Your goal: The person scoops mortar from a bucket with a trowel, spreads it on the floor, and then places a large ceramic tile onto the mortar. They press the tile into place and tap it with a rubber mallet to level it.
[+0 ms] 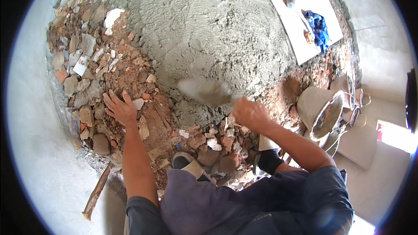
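The person crouches over the floor, knees in grey cloth at the bottom of the view, one sandalled foot [185, 160] planted among broken brick.

The right hand [249, 114] has its grip closed tight around the handle of a trowel [208, 91]; the fingers wrap fully round, so the handle itself is hidden inside the fist. The trowel's blade sticks out to the left of the hand, blurred, grey with mortar, and lies low over the near edge of the mortar bed [217, 30]; whether it touches the surface cannot be told.

The left hand [119, 108] holds nothing. Its grip is open, fingers spread and palm down, pressed flat on the rubble [93, 61] of red brick pieces, tile shards and dirt to the left of the mortar.

The mortar bed is a broad grey patch, rough and grainy, running from just beyond the right hand up to the far side of the view. Its left edge meets the rubble.

To the right stands a stack of mortar-caked buckets [324, 113], tilted. Farther off, a white tile [300, 21] lies against the mortar's right edge, carrying a blue cloth [318, 28]. A wooden stick [96, 191] lies on the grey floor at lower left.
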Demonstrator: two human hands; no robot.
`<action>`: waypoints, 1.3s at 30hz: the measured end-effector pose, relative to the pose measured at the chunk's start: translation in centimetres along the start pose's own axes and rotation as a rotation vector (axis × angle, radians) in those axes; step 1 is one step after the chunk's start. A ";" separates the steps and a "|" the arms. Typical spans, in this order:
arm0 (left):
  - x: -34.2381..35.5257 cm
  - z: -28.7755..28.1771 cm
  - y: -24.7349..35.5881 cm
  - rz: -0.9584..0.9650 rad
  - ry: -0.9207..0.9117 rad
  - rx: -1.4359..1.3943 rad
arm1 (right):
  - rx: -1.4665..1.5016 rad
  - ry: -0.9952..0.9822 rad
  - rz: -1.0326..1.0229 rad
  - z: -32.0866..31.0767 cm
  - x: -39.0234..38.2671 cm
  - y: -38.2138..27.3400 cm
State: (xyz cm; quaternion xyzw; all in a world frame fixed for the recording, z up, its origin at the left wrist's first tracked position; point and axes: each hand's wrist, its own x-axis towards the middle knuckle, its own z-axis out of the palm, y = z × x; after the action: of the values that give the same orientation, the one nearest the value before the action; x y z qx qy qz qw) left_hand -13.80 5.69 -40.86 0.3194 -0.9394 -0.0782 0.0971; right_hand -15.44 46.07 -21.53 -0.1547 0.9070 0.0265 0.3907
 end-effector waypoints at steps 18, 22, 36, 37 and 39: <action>-5.9 -8.1 1.6 0.074 -0.327 -0.597 | -0.132 0.190 -0.168 6.6 -1.9 3.3; -8.5 -10.0 1.1 0.157 -0.412 -0.607 | -0.442 0.111 -0.043 11.0 0.0 9.1; -14.8 -12.8 3.4 0.460 -0.718 -0.289 | 1.627 0.826 0.628 7.3 1.2 23.9; -14.9 -12.8 3.6 0.492 -0.703 -0.269 | 1.646 0.846 0.557 7.3 2.4 23.5; -15.3 -13.2 3.9 0.546 -0.702 -0.212 | 1.501 0.666 0.449 8.5 3.6 22.5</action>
State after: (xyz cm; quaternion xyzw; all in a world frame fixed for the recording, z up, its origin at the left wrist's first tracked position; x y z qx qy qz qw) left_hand -1.11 17.02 -29.29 0.0028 -0.9521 -0.2489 -0.1779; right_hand -18.66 67.98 -31.62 0.3291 0.7612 -0.5519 0.0879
